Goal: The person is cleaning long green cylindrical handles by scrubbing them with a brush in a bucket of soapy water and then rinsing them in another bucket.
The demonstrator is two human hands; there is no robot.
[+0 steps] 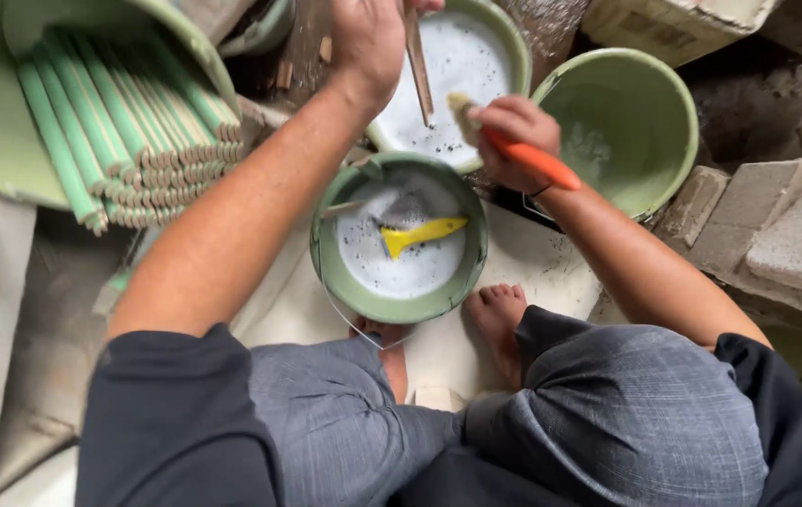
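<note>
Buckets [399,239] crowded rim-to-rim — hands [511,141] hemmed in

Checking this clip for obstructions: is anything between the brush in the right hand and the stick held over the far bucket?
Nothing visible. The right hand holds the orange-handled brush beside the thin stick, which the left hand holds over the far bucket of white liquid. Only a small open gap separates bristles and stick.
</note>
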